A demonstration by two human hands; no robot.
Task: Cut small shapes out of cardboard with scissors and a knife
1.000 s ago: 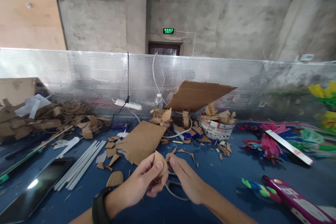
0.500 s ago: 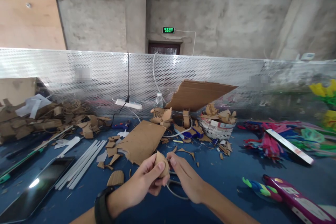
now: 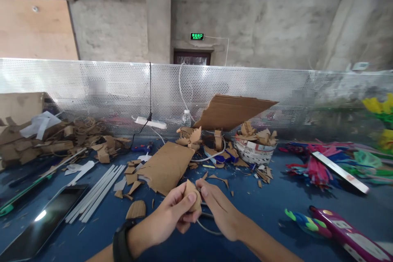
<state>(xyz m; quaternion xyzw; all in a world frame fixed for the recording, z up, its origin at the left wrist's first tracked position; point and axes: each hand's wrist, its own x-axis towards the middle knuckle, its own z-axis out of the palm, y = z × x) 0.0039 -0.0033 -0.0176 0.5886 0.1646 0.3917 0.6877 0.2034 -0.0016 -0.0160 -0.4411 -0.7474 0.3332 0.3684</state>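
My left hand is closed around a small piece of brown cardboard, thumb pressed on its face and a pointed end sticking up. My right hand meets the piece's right edge, its fingertips bent and pinched there. What lies between those fingertips is partly hidden. Beneath the right hand, a thin grey loop shows on the blue table; whether it is a scissors handle or a cord I cannot tell. A rounded cardboard piece lies left of my hands, and a larger cardboard sheet lies just beyond them.
White sticks and a black tablet lie at left. Cardboard scraps pile behind them. A woven basket holds more scraps. On the right are a phone, colourful pipe cleaners and a purple device.
The cardboard piece has turned slightly in my left hand and its tip points more upright. Both hands have stayed nearly in place, shifting a little to the right.
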